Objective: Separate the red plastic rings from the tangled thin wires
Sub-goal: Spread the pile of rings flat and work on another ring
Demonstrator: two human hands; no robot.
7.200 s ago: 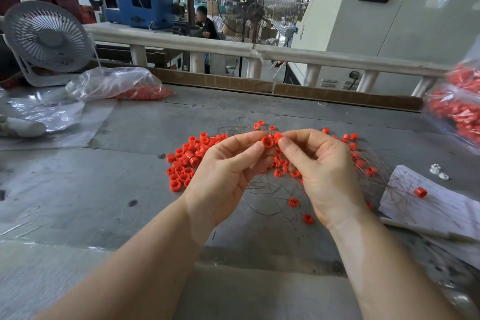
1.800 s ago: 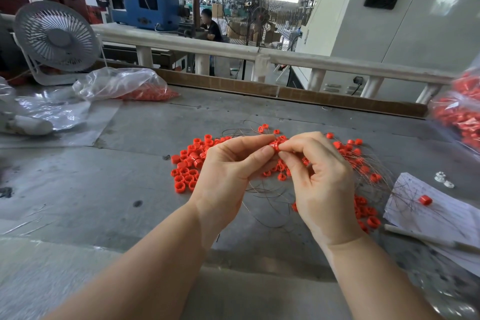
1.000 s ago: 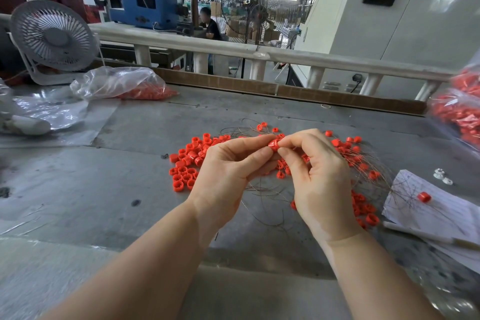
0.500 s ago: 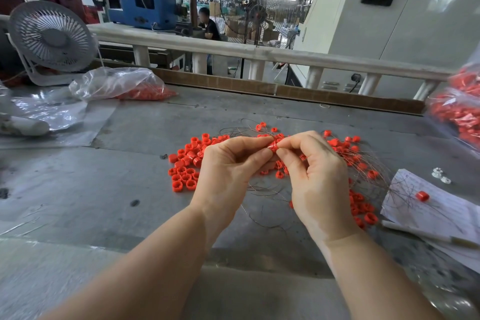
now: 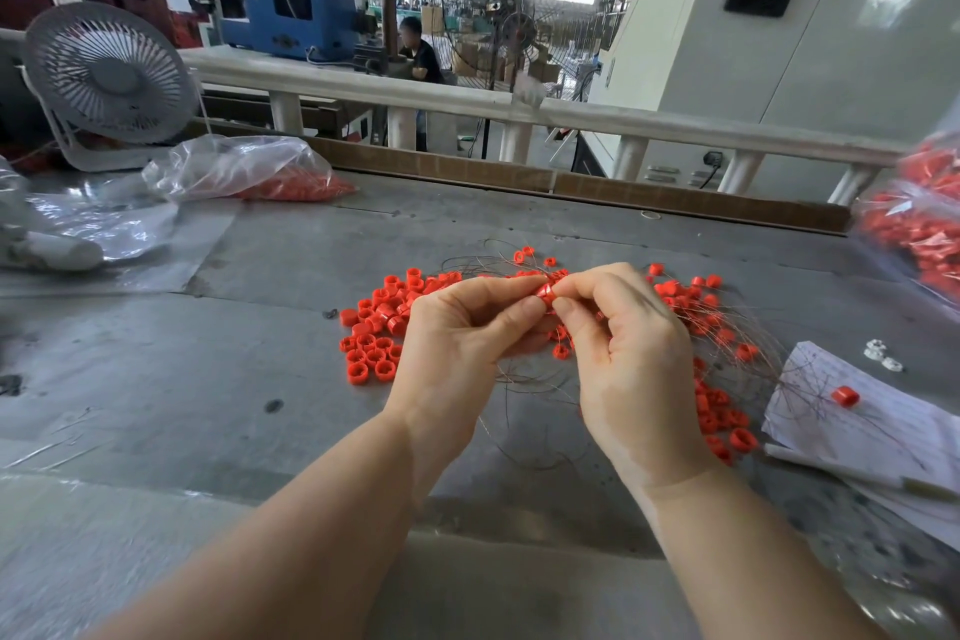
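My left hand (image 5: 457,343) and my right hand (image 5: 628,359) meet above the grey table (image 5: 182,379), and both pinch one red ring (image 5: 545,292) between thumb and fingers. Beneath and behind them lies a tangle of thin wires (image 5: 535,379) with red rings still caught in it (image 5: 691,296). A pile of loose red rings (image 5: 382,327) sits just left of my left hand. More rings (image 5: 719,418) lie to the right of my right wrist.
A paper sheet (image 5: 872,411) with one red ring (image 5: 844,396) and a pen lies at right. Clear bags of red rings lie at back left (image 5: 244,169) and at the right edge (image 5: 919,224). A small white fan (image 5: 104,78) stands at back left.
Both hands stay together at the same spot, working the same ring. The view has shifted slightly; the piles have not moved.
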